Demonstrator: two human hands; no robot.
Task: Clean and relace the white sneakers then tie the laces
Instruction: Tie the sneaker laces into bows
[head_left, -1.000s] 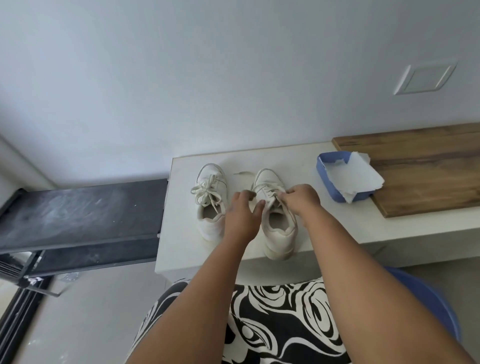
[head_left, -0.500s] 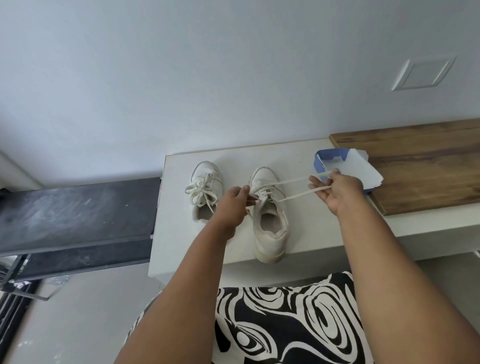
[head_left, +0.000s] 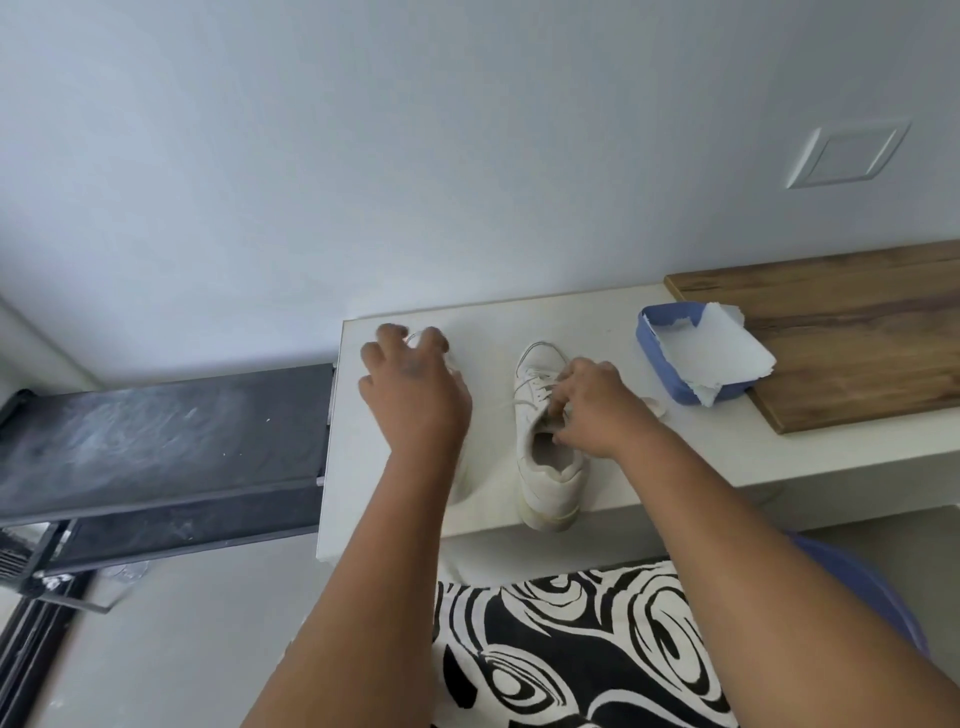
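Observation:
Two white sneakers stand on a white counter (head_left: 675, 457), toes toward the wall. My left hand (head_left: 415, 395) is spread over the left sneaker (head_left: 458, 478), blurred, and hides most of it. I see nothing gripped in its fingers. My right hand (head_left: 587, 410) is on the right sneaker (head_left: 550, 478) and pinches its lace at the tongue, near the top eyelets. A pale bit of lace (head_left: 655, 406) lies on the counter just right of that hand.
A blue tray (head_left: 649, 338) holding torn white paper (head_left: 717, 353) sits right of the sneakers, against a wooden board (head_left: 857, 322). A dusty black shelf (head_left: 156, 441) adjoins the counter's left end, lower down. My patterned lap (head_left: 571, 649) and a blue basin (head_left: 878, 592) are below.
My right hand has come back from the tray side to the right sneaker's tongue. My left hand has left that sneaker and moved left over the other one.

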